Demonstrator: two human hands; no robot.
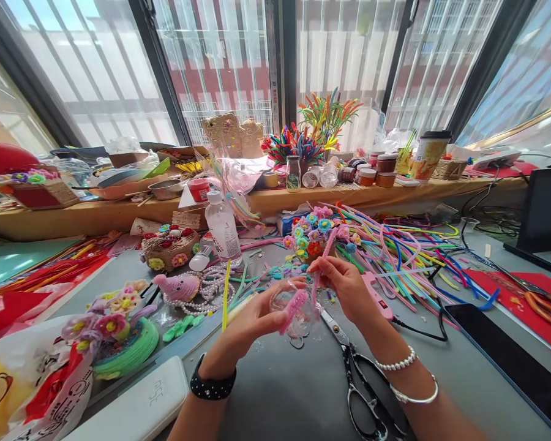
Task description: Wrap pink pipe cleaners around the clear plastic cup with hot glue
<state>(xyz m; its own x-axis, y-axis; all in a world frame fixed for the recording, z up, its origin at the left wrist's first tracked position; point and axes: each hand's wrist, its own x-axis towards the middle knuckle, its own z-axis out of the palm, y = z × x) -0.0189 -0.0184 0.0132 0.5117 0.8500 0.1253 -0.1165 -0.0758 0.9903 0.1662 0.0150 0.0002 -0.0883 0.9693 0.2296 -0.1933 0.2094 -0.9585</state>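
Observation:
My left hand (pixel 261 315) is closed around a small clear plastic piece (pixel 298 324), perhaps a cup or ball, with a pink fuzzy strip along its near side. Between the thumb and fingers of my right hand (pixel 342 285) is a pink pipe cleaner (pixel 329 245); one end stands up above the fingers and the other hangs down beside the plastic piece. Just below the hands lie black-handled scissors (pixel 358 373), blades pointing toward the plastic. A pink glue gun (pixel 376 297) rests behind my right wrist, partly hidden.
Many coloured pipe cleaners (pixel 408 245) spread behind my right hand. A water bottle (pixel 223 226), pearl strings (pixel 218 291) and a green flower-topped piece (pixel 126 346) stand to the left. A white power bank (pixel 138 404) and a phone (pixel 509 361) flank my arms.

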